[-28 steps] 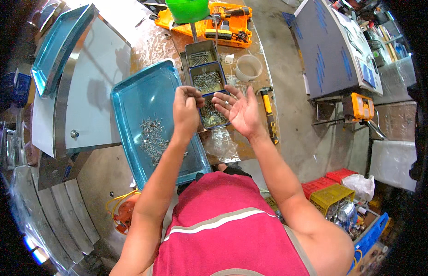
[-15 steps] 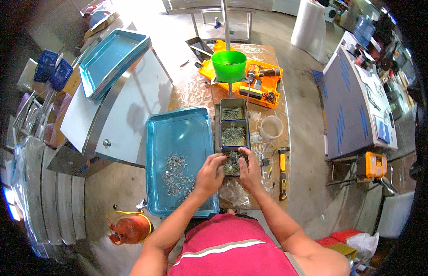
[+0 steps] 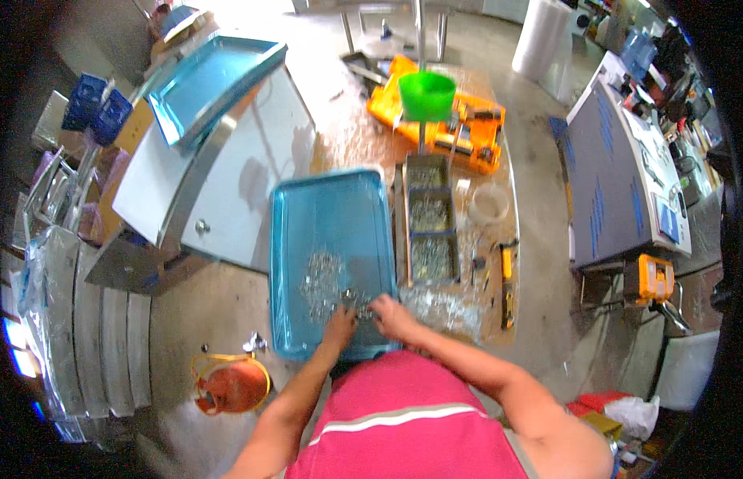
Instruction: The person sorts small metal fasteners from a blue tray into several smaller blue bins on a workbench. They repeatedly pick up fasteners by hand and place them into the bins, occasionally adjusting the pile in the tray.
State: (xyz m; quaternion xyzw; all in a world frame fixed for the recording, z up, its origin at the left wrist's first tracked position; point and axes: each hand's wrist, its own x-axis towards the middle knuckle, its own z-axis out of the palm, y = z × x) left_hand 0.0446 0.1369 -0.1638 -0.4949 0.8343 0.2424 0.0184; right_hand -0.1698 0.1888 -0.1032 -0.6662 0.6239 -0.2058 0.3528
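Both hands sit at the near edge of the blue tray (image 3: 331, 215), which lies on the counter (image 3: 363, 132). Left hand (image 3: 339, 323) rests at the near side of a heap of small metal parts (image 3: 323, 279), fingers curled down into it; looks like it pinches a piece or two, but too small to be sure. Right hand (image 3: 394, 310) is just beside it, fingers bent over the tray's near right corner, touching or nearly touching the parts; grip can't be told, closed or loose. Right of the tray stands a grey divided bin (image 3: 431, 223) w/ three compartments, all showing metal bits inside, so sorting seems partly done, while the heap left on the tray is still sizeable, so plenty remains. Far off: green funnel (image 3: 427, 94) above an orange tool case (image 3: 467, 132); a clear round tub (image 3: 489, 203) right of the bin. Hard to make out: kind of parts (screws? clips?), what the clear bag (image 3: 443, 307) near the right hand holds, fingertips themselves.
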